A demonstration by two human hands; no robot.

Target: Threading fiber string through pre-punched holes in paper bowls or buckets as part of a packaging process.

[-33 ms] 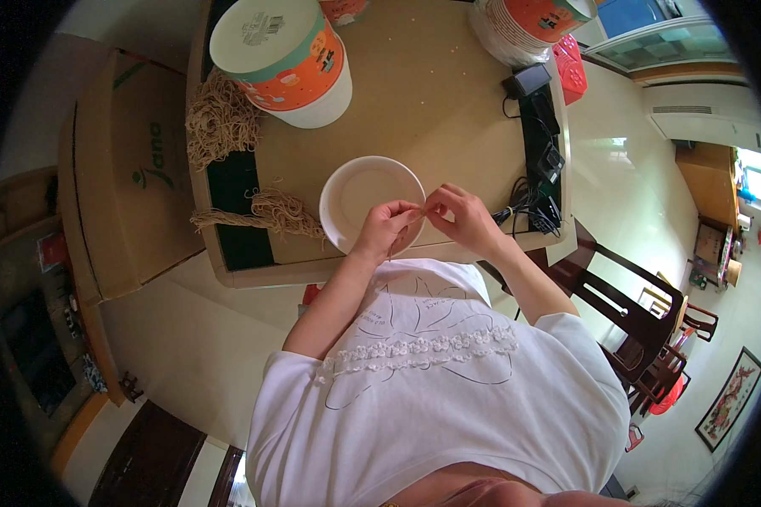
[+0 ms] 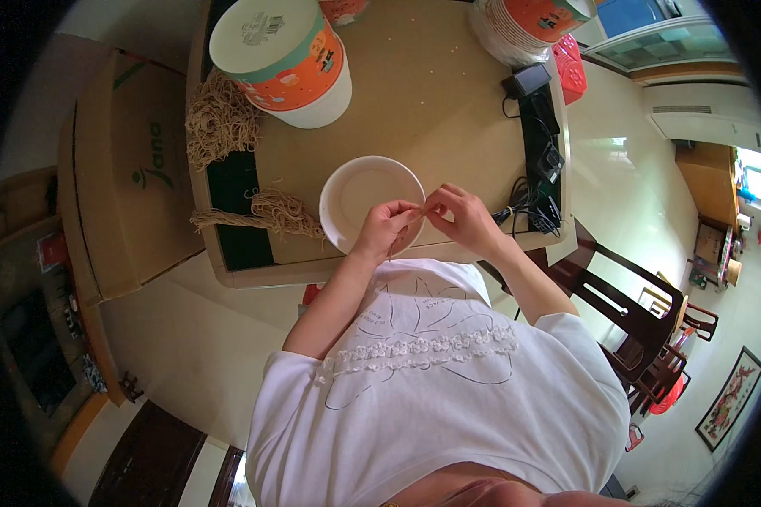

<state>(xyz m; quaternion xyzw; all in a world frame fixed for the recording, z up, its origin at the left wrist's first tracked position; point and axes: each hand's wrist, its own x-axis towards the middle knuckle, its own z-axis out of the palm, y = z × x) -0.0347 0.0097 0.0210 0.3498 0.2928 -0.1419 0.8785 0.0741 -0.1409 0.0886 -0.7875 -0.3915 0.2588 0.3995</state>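
Note:
My left hand (image 2: 387, 226) and my right hand (image 2: 463, 218) meet at the fingertips over the right side of a white round bowl (image 2: 333, 203). Both are closed in a pinch on a thin brown string, most of it hidden by the fingers. A bit of the strand hangs below my left hand. To the left of the bowl lies a bundle of brown string (image 2: 283, 211), its strands reaching the bowl's edge. Farther back on the left is a larger tangled heap of the same string (image 2: 220, 122).
Upturned orange and white paper buckets (image 2: 304, 72) stand at the back left of the table (image 2: 448, 127). At the back right are stacked paper bowls (image 2: 520, 29) in plastic. A black adapter (image 2: 526, 81) and cables (image 2: 528, 203) line the right edge. A cardboard box (image 2: 131, 177) stands left.

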